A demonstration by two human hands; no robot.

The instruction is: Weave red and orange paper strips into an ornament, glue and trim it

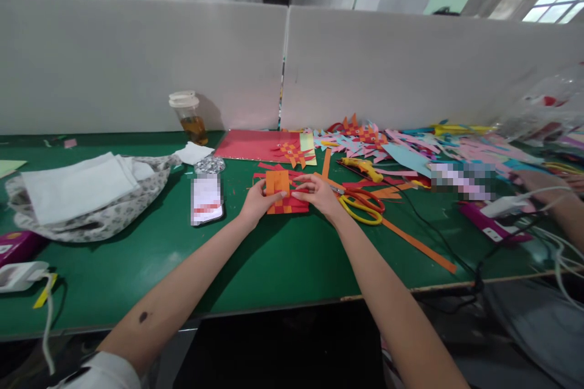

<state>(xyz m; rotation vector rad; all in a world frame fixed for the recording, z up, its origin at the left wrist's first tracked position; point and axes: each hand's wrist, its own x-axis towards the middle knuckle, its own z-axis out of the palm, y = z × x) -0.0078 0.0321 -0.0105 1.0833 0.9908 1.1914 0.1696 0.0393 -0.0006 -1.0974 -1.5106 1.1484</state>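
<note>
A woven piece of red and orange paper strips [279,185] lies on the green table [283,261] at its middle. My left hand [256,199] pinches the piece at its left edge. From the right, my right hand [317,193] pinches an orange strip of the same weave. Both hands have their fingers closed on the paper. Loose red and orange strips [328,161] lie just behind and to the right.
Scissors [361,205] with orange and yellow handles lie right of my right hand, a yellow glue gun [364,167] beyond. A phone [207,199], a lidded jar [189,115], a cloth bag [91,200], red paper sheet [258,144], and several finished paper cutouts [365,137] surround. Another person's arm [554,194] is at right.
</note>
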